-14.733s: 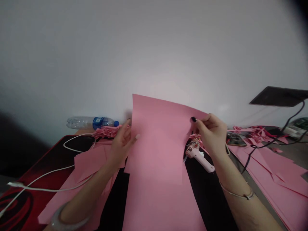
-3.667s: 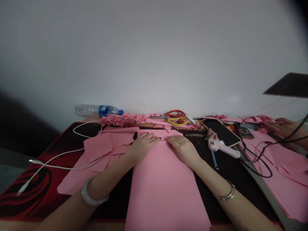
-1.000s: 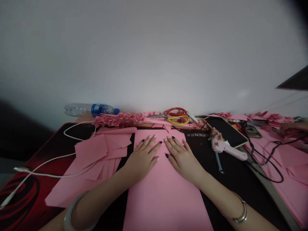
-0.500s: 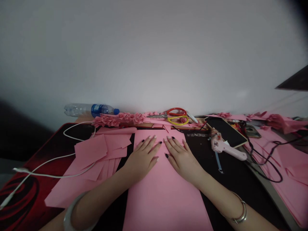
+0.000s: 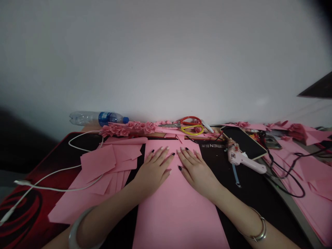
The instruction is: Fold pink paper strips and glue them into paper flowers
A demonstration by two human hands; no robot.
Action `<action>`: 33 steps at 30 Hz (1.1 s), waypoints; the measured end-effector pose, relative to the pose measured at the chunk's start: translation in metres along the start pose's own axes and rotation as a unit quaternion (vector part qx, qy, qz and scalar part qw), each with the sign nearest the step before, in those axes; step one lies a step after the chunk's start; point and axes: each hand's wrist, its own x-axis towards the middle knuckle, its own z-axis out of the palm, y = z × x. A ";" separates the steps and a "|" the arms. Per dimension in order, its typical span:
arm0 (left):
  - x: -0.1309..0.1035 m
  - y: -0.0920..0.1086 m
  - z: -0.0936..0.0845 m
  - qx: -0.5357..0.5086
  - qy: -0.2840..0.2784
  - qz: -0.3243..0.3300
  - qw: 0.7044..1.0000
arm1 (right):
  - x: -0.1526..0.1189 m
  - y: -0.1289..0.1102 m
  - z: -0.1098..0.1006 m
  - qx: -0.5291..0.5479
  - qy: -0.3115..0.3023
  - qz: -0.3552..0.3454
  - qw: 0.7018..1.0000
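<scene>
A long sheet of pink paper (image 5: 178, 211) lies lengthwise before me on the dark mat. Flat on its left side, near the far end, rests my left hand (image 5: 154, 169) with the fingers stretched out. My right hand (image 5: 195, 169) lies likewise on the right side, fingers spread and pointing away from me. Neither hand grips anything. Between the two hands a strip of the pink surface shows, and a faint crease line runs near the fingertips. Whether more sheets lie underneath, I cannot tell.
Cut pink paper pieces (image 5: 98, 162) and a white cable (image 5: 57, 189) lie left. Behind are a plastic bottle (image 5: 90, 118), paper flowers (image 5: 124, 128) and scissors (image 5: 192, 125). Right are a glue gun (image 5: 246, 160), a phone-like dark slab (image 5: 243, 141), black cable and pink sheets (image 5: 308, 200).
Almost nothing differs. Both hands stay flat on the pink paper, and the far end of the sheet seems to lie slightly smoother above the fingertips.
</scene>
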 end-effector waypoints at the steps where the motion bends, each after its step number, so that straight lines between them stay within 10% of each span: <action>1: 0.000 0.000 0.000 0.000 0.000 0.000 1.000 | 0.000 0.000 0.000 0.004 0.003 0.000 1.000; 33: 0.000 0.010 0.001 0.056 0.065 0.003 0.996 | 0.001 0.001 -0.001 0.017 0.105 -0.037 0.994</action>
